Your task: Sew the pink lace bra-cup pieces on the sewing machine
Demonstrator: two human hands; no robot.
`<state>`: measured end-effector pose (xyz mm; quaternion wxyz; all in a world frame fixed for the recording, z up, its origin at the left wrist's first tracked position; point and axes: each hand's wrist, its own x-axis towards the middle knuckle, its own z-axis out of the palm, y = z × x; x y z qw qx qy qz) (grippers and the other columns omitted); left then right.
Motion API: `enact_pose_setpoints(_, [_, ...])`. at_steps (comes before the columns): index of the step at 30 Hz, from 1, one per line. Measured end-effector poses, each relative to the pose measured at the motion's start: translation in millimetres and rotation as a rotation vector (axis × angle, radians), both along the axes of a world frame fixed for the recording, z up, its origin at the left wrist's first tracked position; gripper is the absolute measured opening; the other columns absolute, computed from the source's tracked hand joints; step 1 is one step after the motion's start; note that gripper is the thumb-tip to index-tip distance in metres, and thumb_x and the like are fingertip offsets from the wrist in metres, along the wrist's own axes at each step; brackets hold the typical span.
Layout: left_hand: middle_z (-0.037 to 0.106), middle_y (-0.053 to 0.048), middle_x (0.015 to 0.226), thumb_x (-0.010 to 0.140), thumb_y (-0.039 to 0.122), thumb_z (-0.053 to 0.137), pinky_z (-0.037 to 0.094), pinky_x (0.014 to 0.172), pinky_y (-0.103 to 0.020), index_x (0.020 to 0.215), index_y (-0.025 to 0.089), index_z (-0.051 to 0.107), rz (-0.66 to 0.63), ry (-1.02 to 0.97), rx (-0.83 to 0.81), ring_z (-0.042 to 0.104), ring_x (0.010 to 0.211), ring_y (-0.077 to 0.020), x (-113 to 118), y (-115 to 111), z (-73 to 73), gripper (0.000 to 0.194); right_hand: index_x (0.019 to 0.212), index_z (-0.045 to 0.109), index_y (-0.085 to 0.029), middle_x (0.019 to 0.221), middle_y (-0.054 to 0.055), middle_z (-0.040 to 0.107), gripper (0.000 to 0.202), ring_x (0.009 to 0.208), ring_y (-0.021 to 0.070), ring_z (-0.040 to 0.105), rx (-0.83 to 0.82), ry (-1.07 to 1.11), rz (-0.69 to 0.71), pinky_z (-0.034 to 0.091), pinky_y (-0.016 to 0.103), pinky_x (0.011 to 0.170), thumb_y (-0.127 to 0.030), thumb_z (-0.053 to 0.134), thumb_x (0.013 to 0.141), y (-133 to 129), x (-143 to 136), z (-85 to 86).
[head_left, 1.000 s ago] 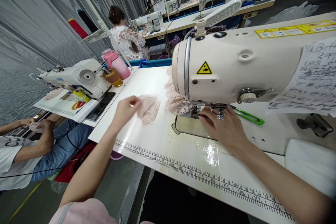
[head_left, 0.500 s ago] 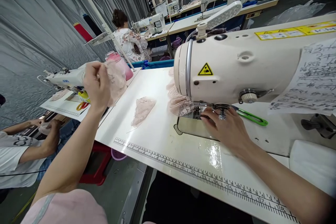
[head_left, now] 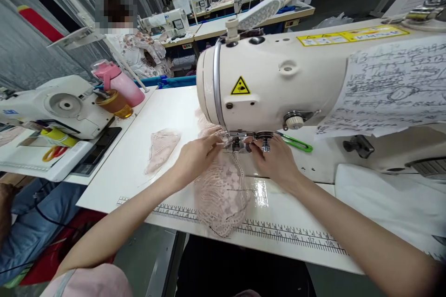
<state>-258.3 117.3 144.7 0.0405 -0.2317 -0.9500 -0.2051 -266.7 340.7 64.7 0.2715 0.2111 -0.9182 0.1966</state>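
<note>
A pale pink lace piece (head_left: 223,195) lies under the presser foot (head_left: 236,143) of the white sewing machine (head_left: 272,83) and spreads towards the table's front edge. My left hand (head_left: 197,160) rests on the lace left of the foot, its fingers closed on the fabric. On the foot's other side, my right hand (head_left: 277,160) has thumb and fingers pinched at the lace edge; the machine head partly hides those fingers. More gathered pink lace (head_left: 205,123) sits behind the foot. A separate small lace piece (head_left: 162,148) lies flat to the left.
Green-handled snips (head_left: 296,143) lie behind my right hand. White cloth (head_left: 383,199) is at the right. A pink bottle (head_left: 120,83) and a brown cup (head_left: 114,103) stand left, beside another sewing machine (head_left: 62,106). A ruler strip (head_left: 289,234) runs along the front edge. Two other people sit nearby.
My left hand has come down from the raised left side to the presser foot. Lace now spreads in front of the foot. My right hand stays beside it; the view has turned right.
</note>
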Motion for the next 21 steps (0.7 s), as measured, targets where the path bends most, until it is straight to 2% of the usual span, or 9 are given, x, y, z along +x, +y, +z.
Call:
enact_pose_setpoints(2, [0.07, -0.009, 0.103, 0.099, 0.026, 0.045, 0.055, 0.067, -0.029, 0.107, 0.016, 0.064, -0.033, 0.221, -0.111, 0.067, 0.087, -0.0198, 7, 8, -13.4, 0.023, 0.089, 0.068, -0.019, 0.08, 0.005, 0.07, 0.023, 0.084, 0.0235, 0.062, -0.045, 0.009, -0.013, 0.044, 0.039, 0.082, -0.016, 0.045, 0.09, 0, 1, 1.4])
enact_pose_setpoints(3, [0.071, -0.01, 0.106, 0.099, 0.024, 0.044, 0.057, 0.072, -0.031, 0.108, 0.014, 0.064, -0.095, 0.289, -0.138, 0.067, 0.092, -0.0205, 14, 11, -18.7, 0.024, 0.089, 0.068, -0.02, 0.082, 0.004, 0.07, 0.024, 0.085, 0.0226, 0.062, -0.068, 0.023, -0.004, 0.044, 0.037, 0.081, -0.013, 0.045, 0.089, 0, 2, 2.8])
enact_pose_setpoints(6, [0.067, -0.014, 0.12, 0.1, 0.026, 0.044, 0.059, 0.083, -0.037, 0.12, 0.007, 0.06, -0.26, 0.339, -0.224, 0.065, 0.11, -0.0252, 34, 21, -32.8, 0.032, 0.092, 0.068, -0.023, 0.087, -0.001, 0.072, 0.029, 0.083, 0.0177, 0.061, -0.078, 0.119, 0.107, 0.043, 0.032, 0.077, -0.006, 0.045, 0.085, -2, 6, 8.6])
enact_pose_setpoints(8, [0.061, -0.019, 0.13, 0.1, 0.031, 0.043, 0.057, 0.092, -0.042, 0.127, 0.001, 0.055, -0.281, 0.38, -0.271, 0.058, 0.122, -0.0303, 41, 24, -41.6, 0.042, 0.093, 0.068, -0.023, 0.089, -0.002, 0.072, 0.032, 0.079, 0.0147, 0.06, 0.001, 0.182, 0.195, 0.042, 0.03, 0.076, -0.002, 0.046, 0.084, -3, 10, 12.3])
enact_pose_setpoints(10, [0.056, -0.021, 0.135, 0.101, 0.034, 0.041, 0.053, 0.098, -0.043, 0.131, -0.001, 0.052, -0.287, 0.396, -0.296, 0.053, 0.128, -0.0319, 40, 23, -48.3, 0.048, 0.094, 0.068, -0.022, 0.092, -0.001, 0.072, 0.032, 0.077, 0.0139, 0.059, 0.124, 0.203, 0.21, 0.04, 0.03, 0.077, -0.001, 0.047, 0.082, -3, 13, 14.1])
enact_pose_setpoints(15, [0.048, -0.018, 0.144, 0.1, 0.038, 0.038, 0.049, 0.104, -0.044, 0.14, 0.003, 0.045, -0.307, 0.314, -0.344, 0.047, 0.133, -0.0307, 29, 15, -49.0, 0.054, 0.097, 0.068, -0.019, 0.1, 0.001, 0.072, 0.03, 0.076, 0.0149, 0.057, 0.383, 0.236, 0.084, 0.038, 0.033, 0.079, -0.001, 0.05, 0.082, -1, 16, 11.2])
enact_pose_setpoints(19, [0.043, -0.018, 0.148, 0.097, 0.04, 0.039, 0.045, 0.107, -0.047, 0.143, 0.003, 0.041, -0.33, 0.263, -0.344, 0.041, 0.138, -0.0321, 26, 12, -45.8, 0.059, 0.107, 0.067, -0.021, 0.107, -0.001, 0.072, 0.035, 0.075, 0.014, 0.059, 0.437, 0.216, 0.039, 0.038, 0.033, 0.075, -0.001, 0.049, 0.084, -3, 19, 9.9])
enact_pose_setpoints(21, [0.043, -0.018, 0.148, 0.096, 0.041, 0.04, 0.043, 0.109, -0.047, 0.144, 0.003, 0.041, -0.338, 0.257, -0.329, 0.038, 0.139, -0.0321, 25, 11, -46.7, 0.061, 0.117, 0.064, -0.021, 0.115, -0.001, 0.07, 0.04, 0.077, 0.0142, 0.061, 0.448, 0.154, 0.043, 0.04, 0.035, 0.081, -0.003, 0.048, 0.085, -5, 22, 9.9])
